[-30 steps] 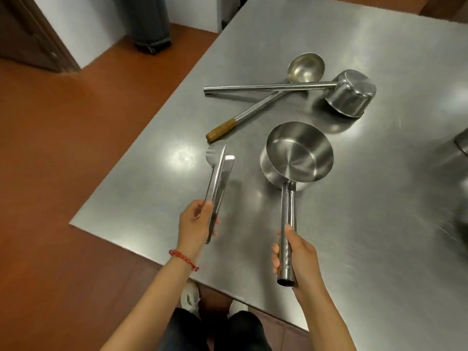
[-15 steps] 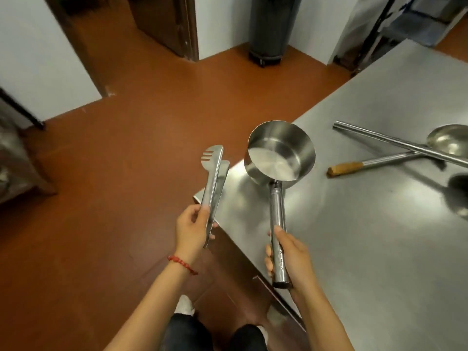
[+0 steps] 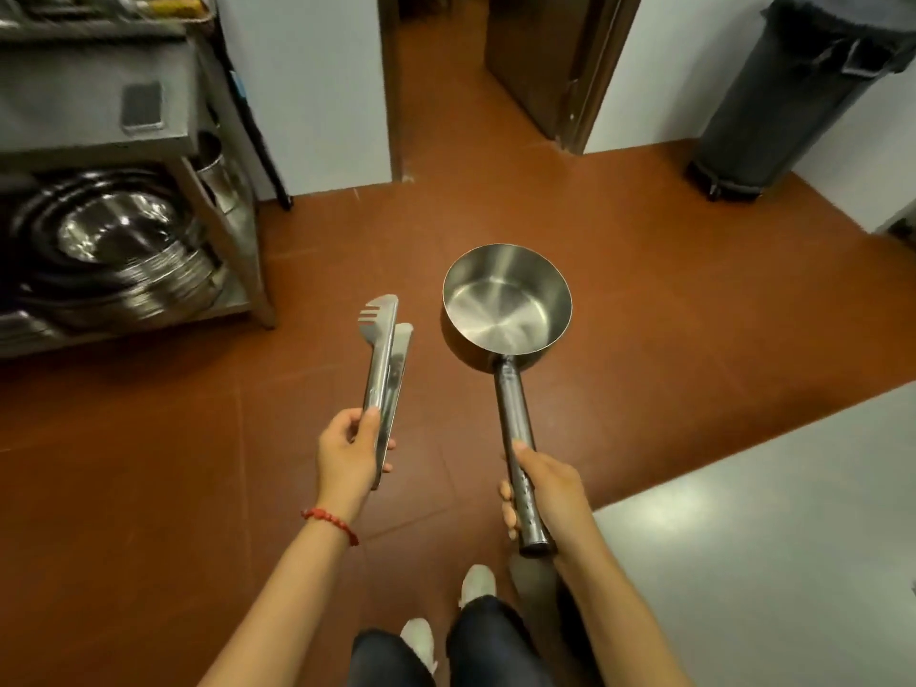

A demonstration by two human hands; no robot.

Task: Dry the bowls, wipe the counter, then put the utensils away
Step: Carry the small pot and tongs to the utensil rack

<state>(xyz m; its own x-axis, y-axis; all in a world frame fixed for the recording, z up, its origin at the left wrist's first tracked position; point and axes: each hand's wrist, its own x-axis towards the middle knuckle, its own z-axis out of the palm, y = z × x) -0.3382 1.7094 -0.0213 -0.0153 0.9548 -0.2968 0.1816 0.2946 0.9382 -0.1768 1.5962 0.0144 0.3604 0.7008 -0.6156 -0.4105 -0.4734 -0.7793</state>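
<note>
My left hand (image 3: 347, 451) grips a pair of steel tongs (image 3: 384, 369) near their hinge end, the tips pointing away from me over the red-brown floor. My right hand (image 3: 543, 493) holds the long handle of a steel scoop pan (image 3: 505, 302), its bowl facing up and empty. Both are carried in the air side by side, a hand's width apart. The steel counter (image 3: 773, 538) lies at the lower right, with only its bare corner in view.
A steel shelf rack (image 3: 148, 136) stands at the left with stacked steel bowls (image 3: 109, 250) on its lower shelf. A doorway (image 3: 446, 66) opens straight ahead. A dark bin (image 3: 773, 101) stands at the back right. Open floor lies between me and the rack.
I have turned left away from the counter with the tongs and scoop pan. The ladles left on the counter are out of view; the shelf rack and doorway have come into view.
</note>
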